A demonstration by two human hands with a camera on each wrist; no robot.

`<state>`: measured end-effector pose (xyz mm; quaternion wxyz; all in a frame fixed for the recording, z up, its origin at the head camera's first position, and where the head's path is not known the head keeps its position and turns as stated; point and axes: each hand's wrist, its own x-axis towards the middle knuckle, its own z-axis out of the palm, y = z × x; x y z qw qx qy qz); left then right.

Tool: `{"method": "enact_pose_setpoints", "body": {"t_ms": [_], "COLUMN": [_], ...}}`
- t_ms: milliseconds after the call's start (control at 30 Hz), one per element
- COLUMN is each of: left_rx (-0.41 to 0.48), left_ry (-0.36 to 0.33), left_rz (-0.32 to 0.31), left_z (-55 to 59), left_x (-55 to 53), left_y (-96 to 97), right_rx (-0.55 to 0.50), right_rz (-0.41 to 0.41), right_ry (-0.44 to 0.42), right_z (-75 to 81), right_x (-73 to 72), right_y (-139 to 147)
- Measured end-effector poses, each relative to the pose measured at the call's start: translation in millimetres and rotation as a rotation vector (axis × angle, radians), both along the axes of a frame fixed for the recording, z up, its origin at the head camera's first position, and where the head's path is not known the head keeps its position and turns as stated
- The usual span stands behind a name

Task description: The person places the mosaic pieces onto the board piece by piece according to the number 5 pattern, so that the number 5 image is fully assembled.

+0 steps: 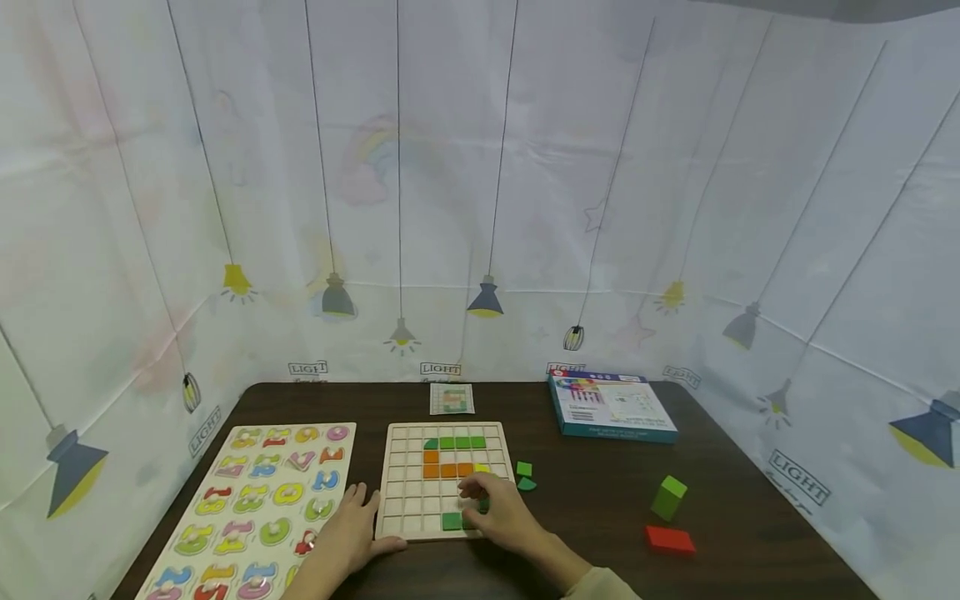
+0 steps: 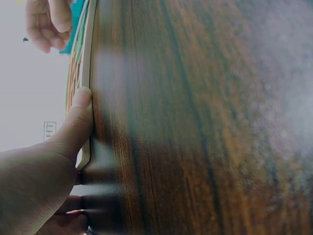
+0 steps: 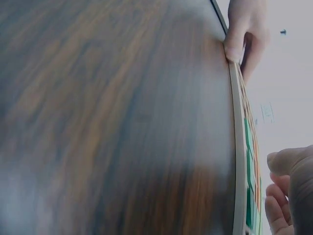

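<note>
A light wooden grid board (image 1: 408,496) lies on the dark table with green, orange and yellow tiles set in it. My left hand (image 1: 345,529) rests at its lower left corner, thumb along the near edge and fingers spread on the left side. Over the lower right part of the board is my right hand (image 1: 506,512), thumb and fingers bent but apart. Nothing shows between its fingertips in the right wrist view. A green tile (image 1: 452,522) lies in the bottom row beside the right thumb; the right hand partly hides other green tiles there.
Right of the board lie a loose green square (image 1: 524,468) and a green rounded piece (image 1: 527,484). A number puzzle board (image 1: 251,508) lies left, a pattern card (image 1: 452,399) behind. Farther right are a box (image 1: 615,408), a green block (image 1: 669,498) and a red block (image 1: 670,539).
</note>
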<state>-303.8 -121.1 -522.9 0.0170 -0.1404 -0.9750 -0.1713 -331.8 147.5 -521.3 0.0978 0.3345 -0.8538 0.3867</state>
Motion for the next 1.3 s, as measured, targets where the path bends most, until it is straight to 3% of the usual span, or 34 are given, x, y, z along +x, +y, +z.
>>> {"method": "enact_pose_setpoints", "body": {"t_ms": [167, 300, 500, 667, 1033, 1300], "left_rx": [-0.001, -0.005, -0.014, -0.017, -0.014, 0.005], "left_ry": [0.005, 0.03, 0.031, 0.022, 0.037, 0.024], "left_rz": [0.011, -0.002, -0.013, -0.017, -0.025, -0.029], "left_z": [0.4, -0.2, 0.7, 0.9, 1.4, 2.0], "left_x": [1.2, 1.5, 1.9, 2.0, 2.4, 3.2], "left_y": [-2.7, -3.7, -3.5, -3.2, -1.2, -0.5], "right_rx": [-0.024, -0.049, -0.043, -0.04, -0.031, 0.03], "right_rz": [-0.036, -0.115, -0.262, -0.328, -0.356, -0.265], "right_ry": [0.054, 0.104, 0.088, 0.079, 0.06, 0.008], "right_z": [1.2, 1.7, -2.7, -8.1, -12.2, -10.3], "right_x": [-6.7, -13.8, -20.7, -23.4, -23.7, -21.5], "right_y": [14, 29, 54, 68, 81, 87]}}
